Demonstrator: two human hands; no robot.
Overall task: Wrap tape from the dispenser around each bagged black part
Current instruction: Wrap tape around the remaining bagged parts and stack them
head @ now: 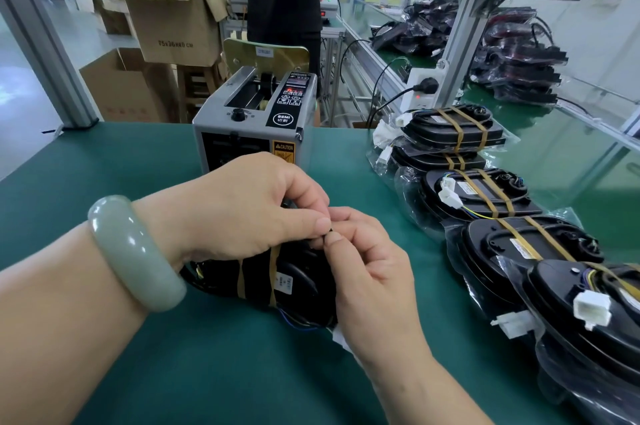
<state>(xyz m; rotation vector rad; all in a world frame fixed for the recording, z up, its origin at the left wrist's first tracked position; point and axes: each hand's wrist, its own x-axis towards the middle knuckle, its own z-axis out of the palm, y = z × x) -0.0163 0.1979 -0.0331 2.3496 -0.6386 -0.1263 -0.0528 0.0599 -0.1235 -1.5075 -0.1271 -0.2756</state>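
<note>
A bagged black part [294, 282] lies on the green mat in front of me, with two brown tape bands round it. My left hand [249, 209], with a jade bangle on the wrist, curls over the top of the part. My right hand [367, 258] pinches something small at the part's upper edge, fingertips meeting the left thumb; what it pinches is hidden. The grey tape dispenser [256, 119] stands just behind my hands.
Several taped bagged parts [485, 196] lie in a row along the right of the green mat [104, 164]. More bagged parts [516, 60] are piled on the conveyor behind. Cardboard boxes [166, 26] and a standing person are beyond the bench.
</note>
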